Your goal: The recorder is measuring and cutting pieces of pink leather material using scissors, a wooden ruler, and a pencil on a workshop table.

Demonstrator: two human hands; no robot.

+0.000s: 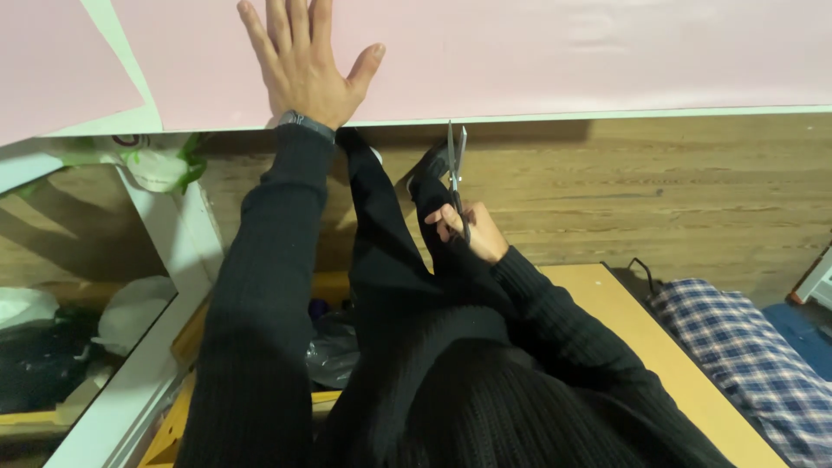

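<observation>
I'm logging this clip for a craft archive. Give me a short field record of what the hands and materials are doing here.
left hand: left hand flat, fingers spread, pressing on the pink sheet
right hand: right hand grips scissors, blades at the sheet's near edge
surface: white table edge
below: wooden floor, plaid cloth
clothing: black sleeves

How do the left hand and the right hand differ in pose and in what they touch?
The left hand lies flat and open, its fingers spread, on the pink sheet; the right hand is closed around the handles of the scissors. The left hand rests on top of the table, while the right hand is lower, below the table's white edge, with the blades pointing up at that edge. Both arms wear black knitted sleeves.
</observation>
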